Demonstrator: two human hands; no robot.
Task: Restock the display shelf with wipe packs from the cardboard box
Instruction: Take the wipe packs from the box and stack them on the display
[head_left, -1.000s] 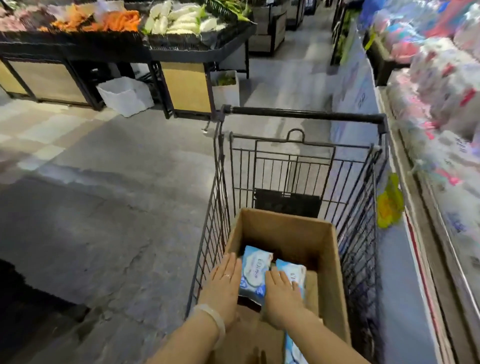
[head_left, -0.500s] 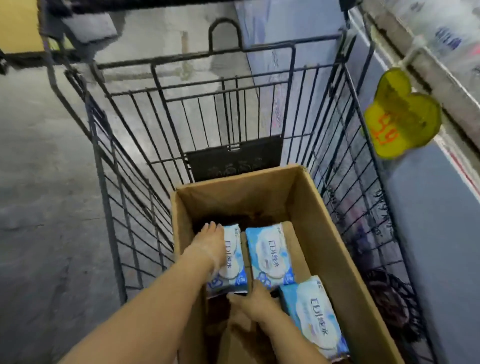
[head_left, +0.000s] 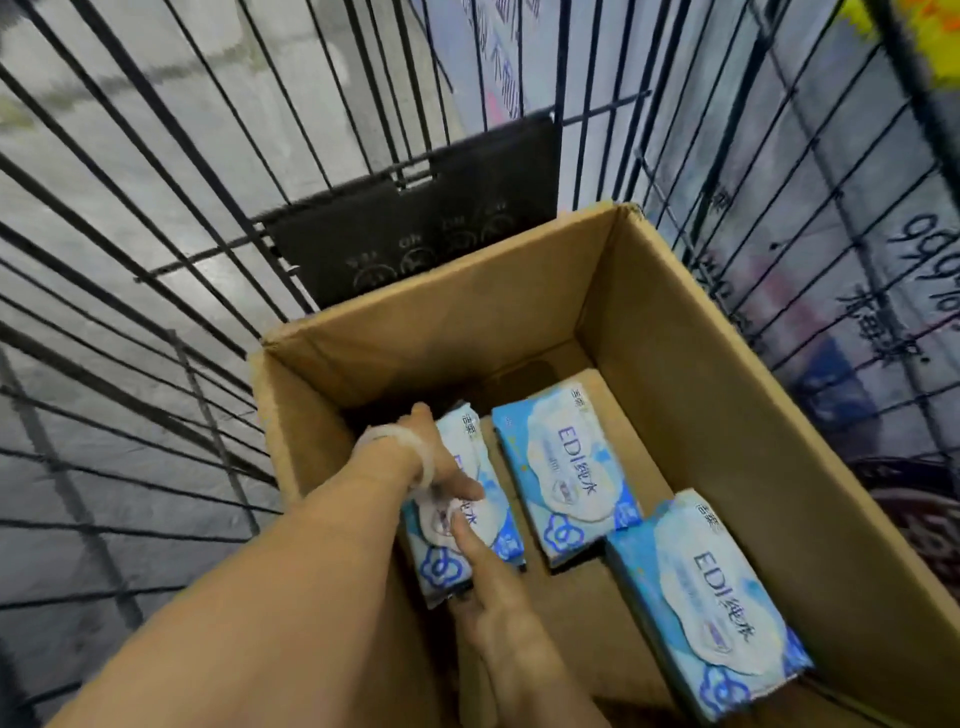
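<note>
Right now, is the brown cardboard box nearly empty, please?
Nearly empty: the brown cardboard box shows three blue wipe packs and bare floor.

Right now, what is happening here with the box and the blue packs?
A person is reaching with both bare hands into a cardboard box that sits in a wire shopping cart. The left hand and the right hand are both on the leftmost wipe pack, apparently gripping it to lift it. Two other wipe packs lie flat in the box: a middle pack and a nearest pack. The display shelf is not clearly in view.
</note>
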